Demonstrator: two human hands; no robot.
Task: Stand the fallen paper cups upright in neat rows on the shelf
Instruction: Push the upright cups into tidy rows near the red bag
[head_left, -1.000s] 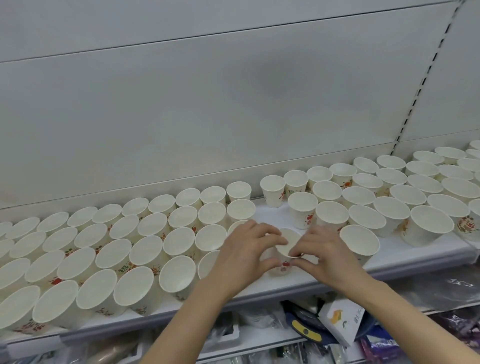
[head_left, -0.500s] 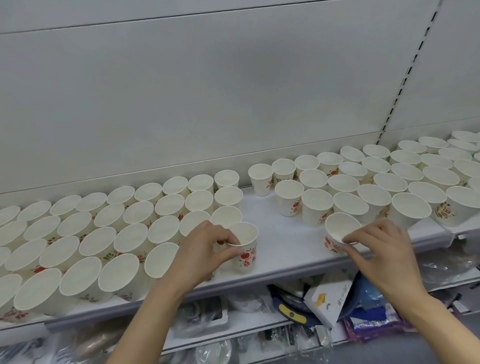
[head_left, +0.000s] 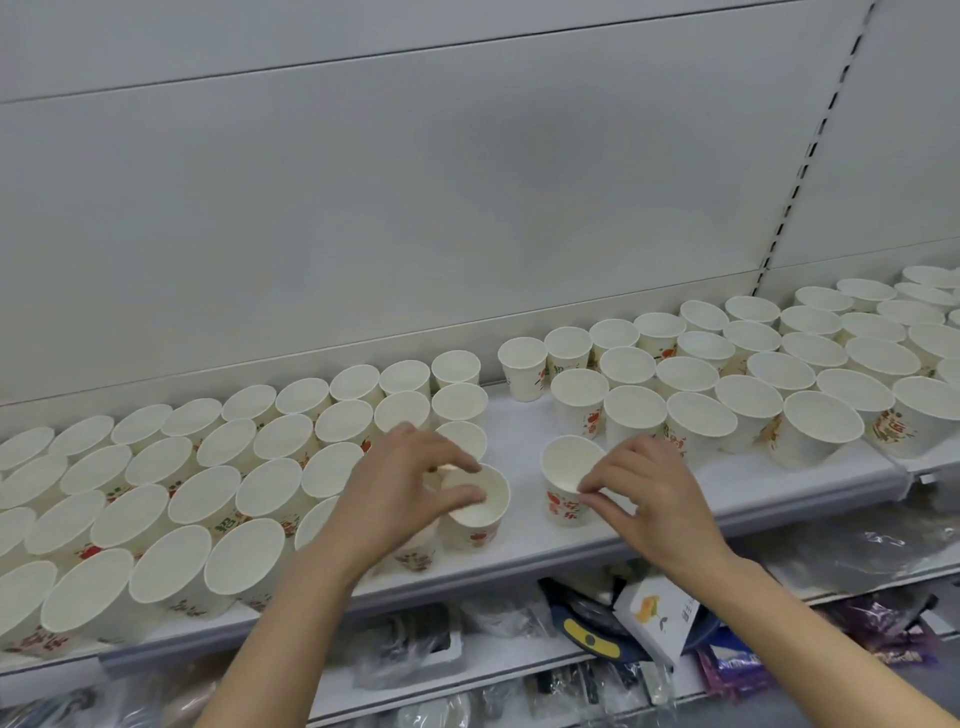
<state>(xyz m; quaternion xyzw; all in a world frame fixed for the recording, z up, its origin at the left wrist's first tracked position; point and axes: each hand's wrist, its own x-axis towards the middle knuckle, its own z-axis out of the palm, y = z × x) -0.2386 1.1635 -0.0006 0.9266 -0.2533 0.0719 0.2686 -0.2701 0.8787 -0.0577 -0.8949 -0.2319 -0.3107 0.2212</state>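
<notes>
Since half a second ago right hand (head_left: 655, 503) slid its cup (head_left: 569, 480) left, now pinching its rim mid-gap on shelf (head_left: 779, 491), left hand (head_left: 402, 491) pinching another cup (head_left: 475, 506) beside left block; butt each against its row, rims level.

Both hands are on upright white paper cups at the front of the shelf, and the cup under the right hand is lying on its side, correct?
Not quite. The head view shows the white paper cup pinched at its rim by the right hand standing upright, mouth up. The left hand likewise holds an upright white paper cup near the front of the white shelf.
</notes>
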